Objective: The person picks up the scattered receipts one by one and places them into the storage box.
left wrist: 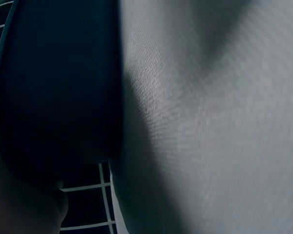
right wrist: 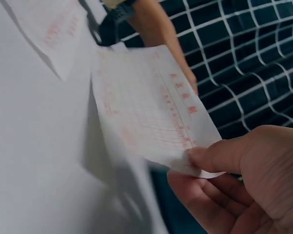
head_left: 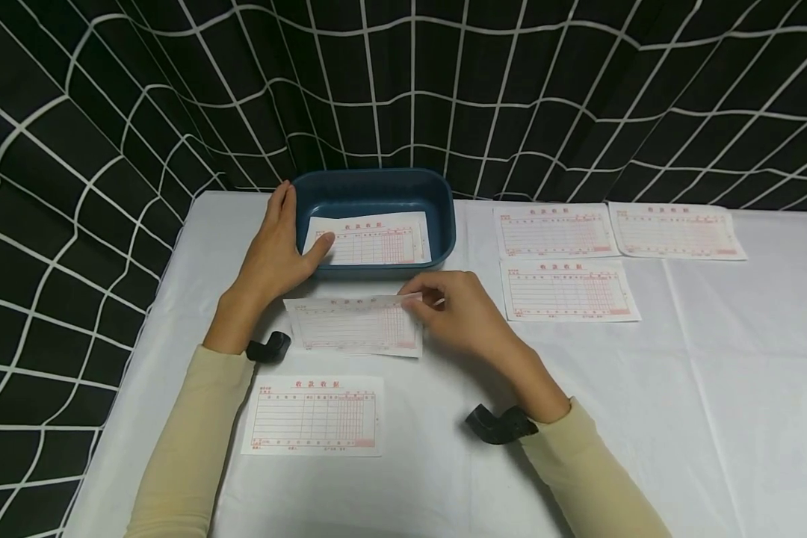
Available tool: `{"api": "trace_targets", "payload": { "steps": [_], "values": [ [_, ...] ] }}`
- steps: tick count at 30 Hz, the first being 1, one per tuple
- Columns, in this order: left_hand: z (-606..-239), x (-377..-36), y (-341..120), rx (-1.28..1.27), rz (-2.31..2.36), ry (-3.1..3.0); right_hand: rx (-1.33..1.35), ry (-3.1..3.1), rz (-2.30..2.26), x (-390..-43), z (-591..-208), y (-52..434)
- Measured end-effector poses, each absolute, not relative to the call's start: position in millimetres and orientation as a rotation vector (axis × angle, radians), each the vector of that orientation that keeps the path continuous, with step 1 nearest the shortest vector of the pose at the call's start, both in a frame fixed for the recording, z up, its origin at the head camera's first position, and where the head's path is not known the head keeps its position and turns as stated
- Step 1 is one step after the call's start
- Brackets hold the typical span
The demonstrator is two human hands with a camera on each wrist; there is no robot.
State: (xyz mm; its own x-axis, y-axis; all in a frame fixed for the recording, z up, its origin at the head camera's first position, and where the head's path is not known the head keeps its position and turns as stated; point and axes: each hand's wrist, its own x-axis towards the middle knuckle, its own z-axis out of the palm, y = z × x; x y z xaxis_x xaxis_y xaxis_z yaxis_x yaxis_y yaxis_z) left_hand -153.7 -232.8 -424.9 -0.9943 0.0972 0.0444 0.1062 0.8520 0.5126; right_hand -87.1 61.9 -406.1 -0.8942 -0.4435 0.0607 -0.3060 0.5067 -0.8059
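My right hand (head_left: pixel 460 310) pinches the upper right corner of a receipt slip (head_left: pixel 353 329) between thumb and fingertips. In the right wrist view, that receipt slip (right wrist: pixel 141 102) is lifted and tilted, with thumb (right wrist: pixel 219 156) on its printed face. My left hand (head_left: pixel 272 250) holds the left end of a dark blue plastic bin (head_left: pixel 376 178), thumb over the front rim and fingers along the outer side. Inside the bin, receipt slips (head_left: pixel 376 239) lie printed side up. The left wrist view shows the bin's dark wall (left wrist: pixel 58 87) close up.
Another receipt slip (head_left: pixel 312 416) lies flat near the front. To the right are three more: one at back left (head_left: pixel 554 230), one at back right (head_left: pixel 675 230) and one below (head_left: pixel 571 290). Black cloth with a white grid (head_left: pixel 444 90) borders the white table (head_left: pixel 746 373).
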Motion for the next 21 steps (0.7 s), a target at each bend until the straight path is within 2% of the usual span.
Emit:
{"api": "trace_targets", "payload": {
  "steps": [12,21],
  "values": [
    [-423.7,-154.4,-233.8,-0.169,-0.855,-2.998,-0.387,2.557,-1.473,-107.7,-382.2,95.7],
    [-424.7,-154.4,-233.6,-0.187,-0.852,-2.987,-0.366,2.575,-1.636,-134.7,-359.9,100.5]
  ]
}}
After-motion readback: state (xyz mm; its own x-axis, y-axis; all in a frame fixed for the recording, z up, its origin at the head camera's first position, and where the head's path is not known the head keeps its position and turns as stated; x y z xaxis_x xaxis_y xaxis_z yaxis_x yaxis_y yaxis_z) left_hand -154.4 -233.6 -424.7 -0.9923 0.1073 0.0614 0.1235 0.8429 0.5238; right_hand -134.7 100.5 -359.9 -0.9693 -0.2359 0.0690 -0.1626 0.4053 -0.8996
